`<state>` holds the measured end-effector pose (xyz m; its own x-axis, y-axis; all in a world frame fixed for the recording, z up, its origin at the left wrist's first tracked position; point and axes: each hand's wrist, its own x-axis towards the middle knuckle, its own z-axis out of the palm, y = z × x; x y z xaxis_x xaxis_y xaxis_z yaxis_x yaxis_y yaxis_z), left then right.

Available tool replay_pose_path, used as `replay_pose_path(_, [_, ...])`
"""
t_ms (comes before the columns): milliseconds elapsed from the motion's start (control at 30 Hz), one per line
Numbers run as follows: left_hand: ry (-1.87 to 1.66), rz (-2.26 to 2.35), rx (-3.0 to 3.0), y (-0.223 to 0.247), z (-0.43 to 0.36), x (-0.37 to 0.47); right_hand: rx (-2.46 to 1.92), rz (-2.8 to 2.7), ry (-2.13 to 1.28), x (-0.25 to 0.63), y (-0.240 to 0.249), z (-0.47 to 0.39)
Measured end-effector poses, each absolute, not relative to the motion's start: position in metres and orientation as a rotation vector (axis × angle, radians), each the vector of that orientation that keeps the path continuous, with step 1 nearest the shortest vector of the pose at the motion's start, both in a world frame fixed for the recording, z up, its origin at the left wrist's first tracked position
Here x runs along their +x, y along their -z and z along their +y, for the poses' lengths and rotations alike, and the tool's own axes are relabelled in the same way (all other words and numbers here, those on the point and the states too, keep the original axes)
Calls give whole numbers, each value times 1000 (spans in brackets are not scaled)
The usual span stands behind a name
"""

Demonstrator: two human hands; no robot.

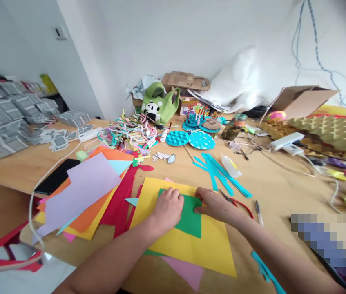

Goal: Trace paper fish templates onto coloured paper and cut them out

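Note:
A green sheet of paper [189, 220] lies on a larger yellow sheet [191, 249] in the middle of the table. My left hand [169, 206] presses down on the green paper's left part, its fingers curled and close together. At the right edge of the same paper, my right hand [211, 203] has its thumb and fingers bent around the border. The fingertips are partly hidden, and so is the paper beneath them. Just beyond my right hand lie scissors [242, 205] with red handles. Pink paper [186, 269] sticks out from under the yellow sheet.
Coloured sheets [83, 192] and a black phone [58, 175] lie at left. Ahead are blue strips [222, 175], a glue bottle [231, 166], blue discs [202, 140] and pipe cleaners [130, 130]. A pen [258, 212], power strips [287, 143] and egg trays [329, 126] are at right.

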<state>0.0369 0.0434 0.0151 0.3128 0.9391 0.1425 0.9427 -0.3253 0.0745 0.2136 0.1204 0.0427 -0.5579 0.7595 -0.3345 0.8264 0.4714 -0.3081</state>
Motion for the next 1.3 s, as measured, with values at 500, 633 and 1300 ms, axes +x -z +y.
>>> replay_pose_path(500, [241,-1594,-2663,-14,27,51,1315,2858,469,178,-57,178])
replay_pose_path(633, [272,-1598,-2650,-7,30,49,1289,2928,397,120,-59,219])
replay_pose_path(1300, [264,-1590,-2660,-2,31,50,1233,3008,170,78,-21,254])
